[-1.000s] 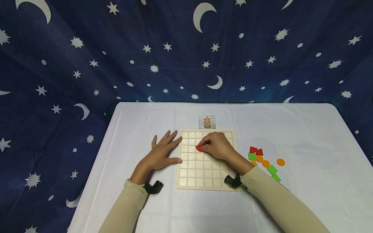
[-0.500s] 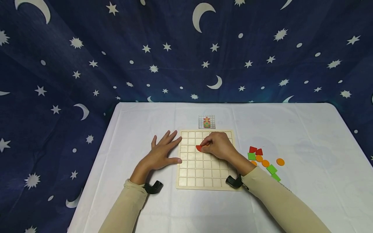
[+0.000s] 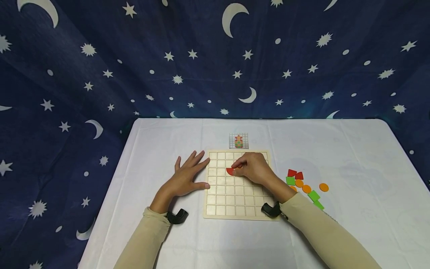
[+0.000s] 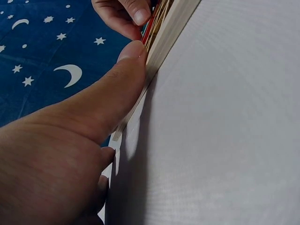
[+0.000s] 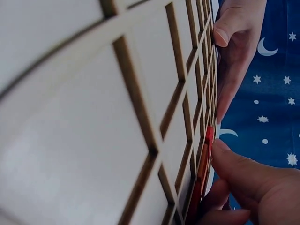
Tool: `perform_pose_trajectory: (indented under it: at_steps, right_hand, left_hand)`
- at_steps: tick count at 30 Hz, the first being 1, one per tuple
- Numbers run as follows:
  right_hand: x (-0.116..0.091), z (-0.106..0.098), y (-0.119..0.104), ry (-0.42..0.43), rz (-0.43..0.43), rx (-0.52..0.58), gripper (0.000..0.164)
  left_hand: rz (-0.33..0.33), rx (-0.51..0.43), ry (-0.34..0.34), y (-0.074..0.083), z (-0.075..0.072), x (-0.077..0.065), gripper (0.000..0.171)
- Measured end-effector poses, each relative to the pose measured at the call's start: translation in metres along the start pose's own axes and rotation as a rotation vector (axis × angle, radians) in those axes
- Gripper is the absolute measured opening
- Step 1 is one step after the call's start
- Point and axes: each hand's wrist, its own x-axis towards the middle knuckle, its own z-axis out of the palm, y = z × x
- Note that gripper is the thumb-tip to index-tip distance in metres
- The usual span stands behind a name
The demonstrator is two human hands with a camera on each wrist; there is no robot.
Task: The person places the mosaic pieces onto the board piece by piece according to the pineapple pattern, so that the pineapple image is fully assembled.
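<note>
The right hand [image 3: 253, 168] is hiding part of the red piece [image 3: 230, 171] — in its wrist view, an orange sliver [image 5: 202, 161] is showing only indistinctly. Curled thumb and forefinger are pinching the red piece, which is sitting at their tips on the gridded board [image 3: 220, 210]. The left hand [image 3: 183, 179], fingers spread, is touching the board's left edge.

From far off, I can read no words or numbers on the board [image 3: 240, 190], the card [image 3: 239, 141] or the blue cloth [image 3: 215, 59].
</note>
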Motion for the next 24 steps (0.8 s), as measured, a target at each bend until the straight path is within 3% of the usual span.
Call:
perform_pose_trajectory:
  at_steps: [10,24]
  right_hand:
    - [-0.016,-0.026,0.015,0.037,0.019,0.059,0.012]
    - [-0.056,-0.089,0.061,0.063,0.088,-0.090,0.010]
  left_hand:
    - [0.007,-0.004,0.002,0.001,0.000,-0.001,0.093]
    - [0.004,-0.010,0.001,0.001,0.001,0.000,0.093]
